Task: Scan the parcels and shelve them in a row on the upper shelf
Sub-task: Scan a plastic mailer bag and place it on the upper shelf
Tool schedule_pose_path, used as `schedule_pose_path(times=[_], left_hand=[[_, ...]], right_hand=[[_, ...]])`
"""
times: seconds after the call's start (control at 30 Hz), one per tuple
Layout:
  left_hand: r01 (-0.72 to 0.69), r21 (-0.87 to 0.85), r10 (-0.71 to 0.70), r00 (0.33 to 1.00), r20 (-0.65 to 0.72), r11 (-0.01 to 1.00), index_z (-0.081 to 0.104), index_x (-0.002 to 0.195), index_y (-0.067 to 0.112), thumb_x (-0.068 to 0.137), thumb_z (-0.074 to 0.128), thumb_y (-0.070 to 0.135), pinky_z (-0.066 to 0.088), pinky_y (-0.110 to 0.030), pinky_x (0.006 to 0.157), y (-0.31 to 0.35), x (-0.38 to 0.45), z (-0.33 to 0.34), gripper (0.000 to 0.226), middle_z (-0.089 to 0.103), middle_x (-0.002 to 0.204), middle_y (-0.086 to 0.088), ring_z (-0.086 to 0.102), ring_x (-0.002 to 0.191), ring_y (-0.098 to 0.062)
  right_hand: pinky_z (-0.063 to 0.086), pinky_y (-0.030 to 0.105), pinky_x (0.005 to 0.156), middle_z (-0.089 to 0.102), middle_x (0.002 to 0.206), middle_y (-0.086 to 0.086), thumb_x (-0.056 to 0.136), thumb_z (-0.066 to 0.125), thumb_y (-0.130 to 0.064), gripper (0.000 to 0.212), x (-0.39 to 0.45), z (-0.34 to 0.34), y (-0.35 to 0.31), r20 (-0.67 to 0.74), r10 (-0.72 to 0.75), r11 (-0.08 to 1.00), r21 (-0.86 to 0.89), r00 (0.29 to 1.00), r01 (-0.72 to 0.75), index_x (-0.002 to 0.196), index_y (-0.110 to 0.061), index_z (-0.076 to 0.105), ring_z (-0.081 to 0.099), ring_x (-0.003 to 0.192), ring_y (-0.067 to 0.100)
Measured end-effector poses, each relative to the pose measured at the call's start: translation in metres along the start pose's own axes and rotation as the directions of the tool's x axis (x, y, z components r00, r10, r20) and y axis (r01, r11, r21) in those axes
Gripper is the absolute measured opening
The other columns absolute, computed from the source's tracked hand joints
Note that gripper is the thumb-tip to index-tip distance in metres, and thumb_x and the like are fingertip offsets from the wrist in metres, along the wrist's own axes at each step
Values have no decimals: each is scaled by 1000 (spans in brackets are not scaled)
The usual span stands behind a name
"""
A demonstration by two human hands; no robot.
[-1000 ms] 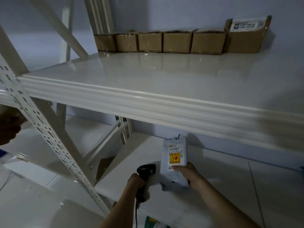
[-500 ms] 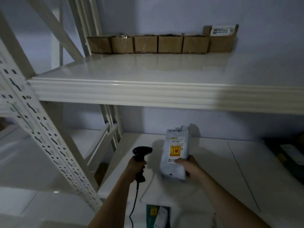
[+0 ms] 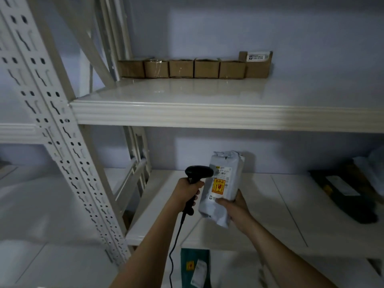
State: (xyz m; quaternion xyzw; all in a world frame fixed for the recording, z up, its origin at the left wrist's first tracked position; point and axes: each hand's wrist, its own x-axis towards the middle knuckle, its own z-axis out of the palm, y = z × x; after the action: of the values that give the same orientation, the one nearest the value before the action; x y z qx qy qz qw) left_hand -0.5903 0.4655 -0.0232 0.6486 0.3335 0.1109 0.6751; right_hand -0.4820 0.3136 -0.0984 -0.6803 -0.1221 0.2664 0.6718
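Note:
My right hand (image 3: 234, 205) grips a white plastic mailer parcel (image 3: 223, 179) by its lower part, held upright with its orange sticker and label facing me. My left hand (image 3: 187, 193) holds a black corded barcode scanner (image 3: 198, 173), its head right beside the parcel's label. Both hover over the lower shelf (image 3: 270, 215). On the upper shelf (image 3: 207, 96), several brown cardboard boxes (image 3: 180, 69) stand in a row against the back wall, ending with a taller labelled box (image 3: 257, 64) on the right.
A perforated white upright post (image 3: 62, 142) rises at the left. Dark parcels (image 3: 345, 194) lie on the lower shelf at the right. A green parcel (image 3: 194, 267) with a white label lies below, near the scanner cable.
The view has tilted down and closer, so the shelves sit higher in frame. The scanner head has come up next to the parcel's label, and the parcel is raised slightly.

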Motion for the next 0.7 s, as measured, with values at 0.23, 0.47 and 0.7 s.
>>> schedule_pose_path(times=[0.23,0.47,0.7], left_hand=[[8,52,-8,1000,0,999,62,82,6,85,60,13,38,-26,48,17,-13,16,7,52,59,-5,43,47,-18],[27,39,-28,999,27,999,61,82,6,84,60,11,38,-27,50,18,-15,21,6,51,59,-6,43,48,-19],[40,42,-41,999,31,998,61,82,6,86,58,11,41,-27,51,16,-15,20,7,52,59,-5,44,49,-17]], right_hand=[[55,42,93,65,120,-1,75,82,-6,63,-1,-13,-8,-103,-69,990,-130,992,55,127,-22,50,63,108,21],[53,38,92,63,118,1,75,82,-5,66,2,-17,-8,-96,-57,982,-183,994,38,129,-20,48,61,108,23],[54,42,94,62,118,2,75,83,-6,65,4,-16,-5,-83,-34,980,-201,996,16,126,-23,47,60,110,24]])
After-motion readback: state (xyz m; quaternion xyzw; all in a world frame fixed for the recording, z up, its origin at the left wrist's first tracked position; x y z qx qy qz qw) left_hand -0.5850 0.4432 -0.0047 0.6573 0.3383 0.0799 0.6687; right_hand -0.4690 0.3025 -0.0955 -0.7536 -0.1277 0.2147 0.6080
